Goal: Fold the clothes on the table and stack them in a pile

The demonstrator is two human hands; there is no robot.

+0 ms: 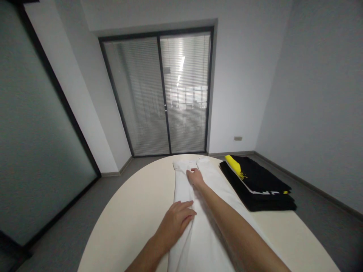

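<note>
A white garment (210, 181) lies lengthwise down the middle of a cream oval table (133, 211), folded into a long strip. My left hand (177, 219) rests flat on its left side, fingers stretched out and pointing right. My right arm reaches across the cloth toward the far end, where my right hand (195, 175) lies on the garment with fingers curled slightly against the fabric; whether it pinches the cloth I cannot make out.
A folded stack of black clothing with a yellow patch (256, 181) sits on the table's right side. Beyond the table are a glass sliding door with blinds (164, 94), grey walls and grey floor.
</note>
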